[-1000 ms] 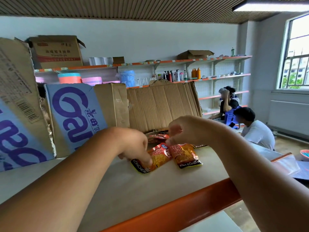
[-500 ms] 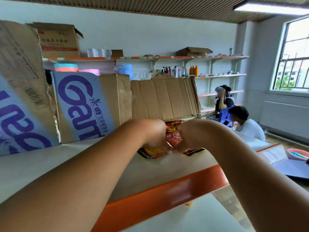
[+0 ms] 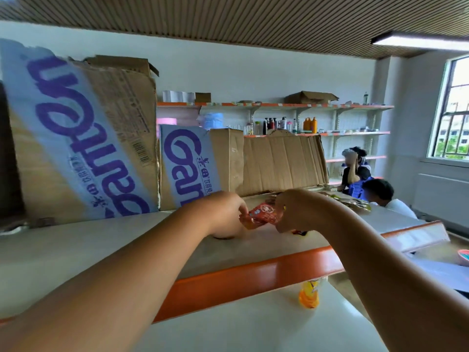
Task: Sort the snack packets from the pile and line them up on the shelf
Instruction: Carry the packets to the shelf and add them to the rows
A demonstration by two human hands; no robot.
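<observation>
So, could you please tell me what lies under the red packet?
Bare shelf shows beneath the red packet, and a dark packet edge peeks out below the right hand. That hand and the left hand hide the rest.

light: bright, even daylight from window (image 3: 454, 110), panes blown out | ceiling lamp (image 3: 418, 41) just left of the window lit | shadows: soft | blur: cardboard box (image 3: 76, 135) far left of the window smeared — wide-angle bending there

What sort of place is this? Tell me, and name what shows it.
Probably a stockroom or mock shop: orange-edged wall shelves hold bottles, cardboard boxes stand on the near shelf, and the left hand and right hand hold a red snack packet.
</observation>
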